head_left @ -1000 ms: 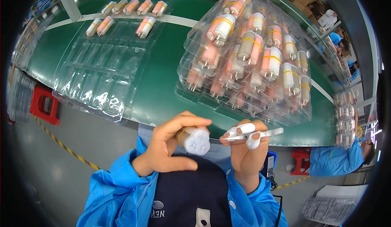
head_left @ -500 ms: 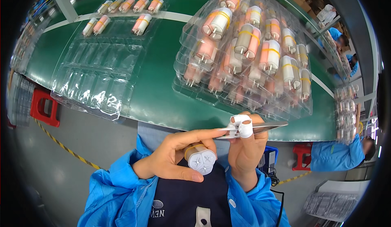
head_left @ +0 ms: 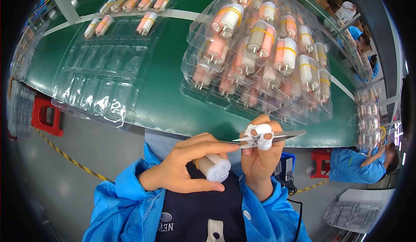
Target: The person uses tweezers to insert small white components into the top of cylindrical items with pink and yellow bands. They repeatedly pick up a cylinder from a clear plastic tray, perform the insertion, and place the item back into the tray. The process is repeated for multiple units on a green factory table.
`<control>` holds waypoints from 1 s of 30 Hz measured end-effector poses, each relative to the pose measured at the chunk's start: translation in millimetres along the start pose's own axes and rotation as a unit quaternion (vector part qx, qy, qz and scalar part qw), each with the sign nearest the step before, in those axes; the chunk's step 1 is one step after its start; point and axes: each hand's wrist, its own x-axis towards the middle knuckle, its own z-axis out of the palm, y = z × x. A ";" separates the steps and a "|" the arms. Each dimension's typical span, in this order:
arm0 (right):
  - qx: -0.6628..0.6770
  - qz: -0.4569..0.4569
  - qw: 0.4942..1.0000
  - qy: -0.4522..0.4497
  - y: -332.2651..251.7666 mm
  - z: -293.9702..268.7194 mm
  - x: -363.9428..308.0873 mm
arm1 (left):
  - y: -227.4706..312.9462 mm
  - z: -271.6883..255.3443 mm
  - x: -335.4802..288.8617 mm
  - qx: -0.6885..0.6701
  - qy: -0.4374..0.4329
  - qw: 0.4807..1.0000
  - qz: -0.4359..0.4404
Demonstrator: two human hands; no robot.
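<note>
My left hand is wrapped around a banded bundle of pale capped cylinders, whose light grey end faces toward my right hand. Its index finger stretches out near the tips of metal tweezers. My right hand grips these tweezers, their two points apart and aimed left, above the bundle. White wraps cover parts of two right fingers. Nothing shows between the tweezer points. Part of the bundle is hidden by my left fingers.
On the green table a stack of clear trays holds many pink, white and grey bundles. Left of it lies a partly filled clear tray. Red stools stand at both sides. A co-worker in blue is at right.
The bundle has turned in my left hand, showing more of its side and less of its end. The tweezer points have spread apart. At right, the co-worker's arms have moved.
</note>
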 end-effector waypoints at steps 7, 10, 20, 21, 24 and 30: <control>0.089 -0.014 0.996 -0.006 0.0 -3.9 3.2 | -4.5 -2.1 -2.7 0.020 0.011 0.998 0.053; 0.090 -0.011 0.996 -0.016 -0.6 -5.3 3.0 | -2.4 -0.9 -2.2 0.011 0.014 0.999 0.043; 0.090 0.037 0.995 -0.009 -0.5 -3.6 1.2 | -1.5 6.8 -6.0 -0.068 0.059 0.996 -0.014; 0.081 0.050 0.995 -0.007 -1.6 -3.5 1.3 | -0.2 9.1 -7.1 -0.111 0.088 0.989 -0.042; 0.029 0.102 0.994 -0.010 -2.3 -5.3 0.3 | -4.1 2.3 -5.7 -0.026 0.054 0.998 -0.019; 0.105 0.160 0.982 -0.008 -6.4 -5.6 0.0 | -11.2 -4.9 -0.3 0.096 -0.001 0.994 0.047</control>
